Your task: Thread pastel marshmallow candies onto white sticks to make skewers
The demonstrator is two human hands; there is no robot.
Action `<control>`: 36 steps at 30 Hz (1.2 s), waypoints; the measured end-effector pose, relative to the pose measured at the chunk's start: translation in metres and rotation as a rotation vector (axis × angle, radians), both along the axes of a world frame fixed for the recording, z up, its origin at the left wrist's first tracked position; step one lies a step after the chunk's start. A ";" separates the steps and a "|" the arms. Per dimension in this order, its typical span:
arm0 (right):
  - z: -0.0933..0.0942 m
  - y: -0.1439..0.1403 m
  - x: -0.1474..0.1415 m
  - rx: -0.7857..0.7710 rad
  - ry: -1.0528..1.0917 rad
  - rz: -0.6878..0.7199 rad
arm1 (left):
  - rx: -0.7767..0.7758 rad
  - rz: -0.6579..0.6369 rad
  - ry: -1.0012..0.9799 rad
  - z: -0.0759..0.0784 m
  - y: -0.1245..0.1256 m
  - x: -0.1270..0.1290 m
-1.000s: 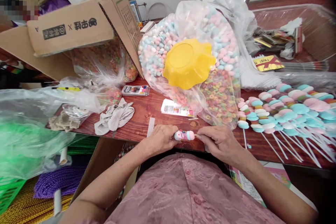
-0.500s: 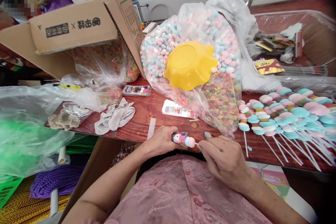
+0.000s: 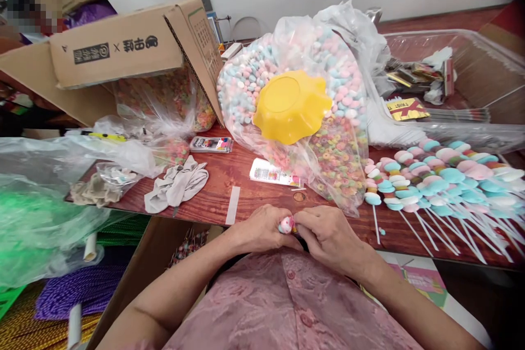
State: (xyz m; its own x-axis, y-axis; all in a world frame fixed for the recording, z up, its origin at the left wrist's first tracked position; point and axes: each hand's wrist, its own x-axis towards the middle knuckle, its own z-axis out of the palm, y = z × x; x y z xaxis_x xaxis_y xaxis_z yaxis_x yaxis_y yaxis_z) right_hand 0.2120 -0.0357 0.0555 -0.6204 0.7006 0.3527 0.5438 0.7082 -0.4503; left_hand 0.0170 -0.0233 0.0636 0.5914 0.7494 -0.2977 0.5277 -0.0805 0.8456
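- Both hands are meeting at the near edge of the counter (image 3: 213, 197), right against my body, because I am keeping the work close where I can see it and brace my wrists.
- I am closing my left hand (image 3: 258, 229) around the candy skewer (image 3: 286, 224), fingers curled over the stacked pieces so they are not sliding apart.
- I am pinching with my right hand (image 3: 328, 235) at the same skewer from the other side; the fingertips are pressing together on it, though the stick itself is hidden under my fingers, so I cannot tell just where I am gripping it.
- Only a small pink and white bit of the candy is showing between the two hands, just in front of my pink shirt (image 3: 287, 306).
- I am keeping the big bag of candy rings (image 3: 328, 147) standing right behind my hands, probably so that pieces are within easy reach, and the yellow bowl (image 3: 289, 106) is lying tipped against its front.
- I am laying the finished skewers (image 3: 435, 180) in a row to my right, candy ends toward the bag and sticks fanning out toward the counter edge, which is keeping them apart from the loose stock.
- I am leaving the grey gloves (image 3: 178, 188) and a small wrapped packet (image 3: 273, 173) off to the left and middle, near but not touching my hands.
- An open cardboard box (image 3: 123, 49) is leaning over another bag of rings at the back left.
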 end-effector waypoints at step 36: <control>-0.004 0.019 -0.023 -0.024 0.737 -0.373 | -0.125 0.732 -0.949 -0.013 -0.002 0.040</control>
State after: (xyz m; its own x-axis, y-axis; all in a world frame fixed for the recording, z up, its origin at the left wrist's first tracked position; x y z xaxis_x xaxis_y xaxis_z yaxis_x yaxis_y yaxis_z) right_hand 0.1888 -0.0167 0.0514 0.0390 0.8272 0.5606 0.3008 0.5253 -0.7960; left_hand 0.0571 -0.0250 0.0504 0.0606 0.9957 -0.0694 -0.4219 0.0885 0.9023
